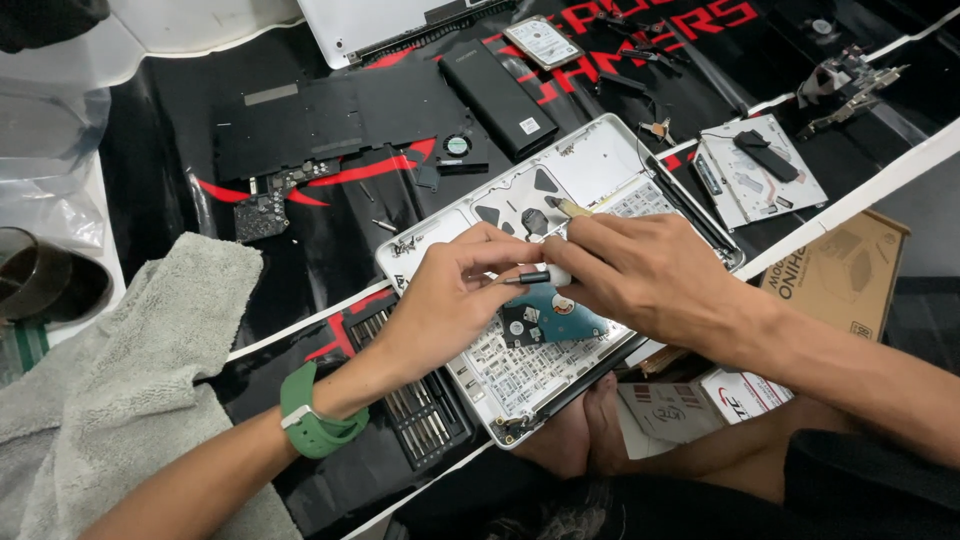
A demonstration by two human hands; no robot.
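Right over the opened silver laptop shell (600,165), both hands meet above a bare hard drive (553,318) that lies on the shell's inner face, just below the fingers. Left hand (450,300), green watch (312,418) at its wrist, pinches the dark shaft of a small screwdriver (532,277); right hand (640,275) closes on its white handle. Beside the shell, under the left forearm, sits a bit tray (420,405).

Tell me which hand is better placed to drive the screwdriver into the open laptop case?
Probably the right hand: its grip is on the white handle of the screwdriver, while the left hand only pinches the shaft above the laptop case.
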